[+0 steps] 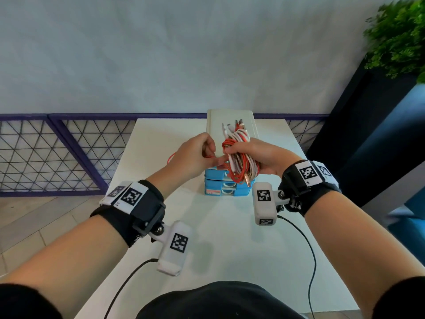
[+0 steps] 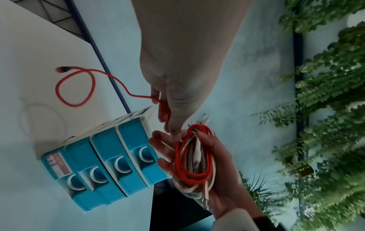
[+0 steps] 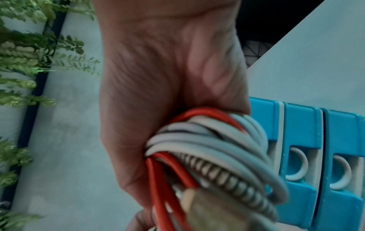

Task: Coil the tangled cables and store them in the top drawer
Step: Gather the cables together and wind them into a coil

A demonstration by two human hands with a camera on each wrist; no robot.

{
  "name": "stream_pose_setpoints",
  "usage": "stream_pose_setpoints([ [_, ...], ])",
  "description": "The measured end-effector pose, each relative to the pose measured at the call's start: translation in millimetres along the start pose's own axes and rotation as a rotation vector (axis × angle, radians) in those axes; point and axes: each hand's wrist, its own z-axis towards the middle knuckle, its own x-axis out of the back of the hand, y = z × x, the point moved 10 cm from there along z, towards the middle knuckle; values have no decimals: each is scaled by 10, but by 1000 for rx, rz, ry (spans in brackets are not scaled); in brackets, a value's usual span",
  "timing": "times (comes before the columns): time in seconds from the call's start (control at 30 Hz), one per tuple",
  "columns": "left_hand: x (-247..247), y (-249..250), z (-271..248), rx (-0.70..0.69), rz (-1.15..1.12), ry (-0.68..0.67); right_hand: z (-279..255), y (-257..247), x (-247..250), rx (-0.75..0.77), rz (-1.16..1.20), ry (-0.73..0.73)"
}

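A: Head view first. What are the hands doing?

B: The right hand has its fingers wrapped around a bundle of red, white and braided cables, held above the drawers on the table. The left hand is just beside it, fingers curled, pinching a red cable that runs into the bundle.

A: And the drawers?

B: A small blue unit with a white top, standing at the far middle of the table. Its fronts look pushed in. Plug ends stick up from the top of the bundle.

A: Left wrist view?

B: The left hand nips the red cable between thumb and fingers. The loose tail loops over the table and ends in a dark plug well left of the hand. The right hand lies palm-up under the bundle, fingers curled round the coils. The drawers show four blue fronts with white crescent pulls, and a striped label on one end front.

A: Right wrist view?

B: Close and blurred. The right hand clamps the bundle: grey-white loops, red strands, one braided cable, a metallic plug at the bottom. The drawers sit just beyond. Leafy plants are along the left.
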Motion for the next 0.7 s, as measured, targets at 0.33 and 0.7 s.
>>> stream_pose_setpoints([
  [0.33, -228, -170, -65, 214, -15, -286, -2, -92, 169, 101, -145, 156],
  [0.7, -317, -71, -151, 345, -698, -237, 49, -20, 118, 159, 17, 197],
])
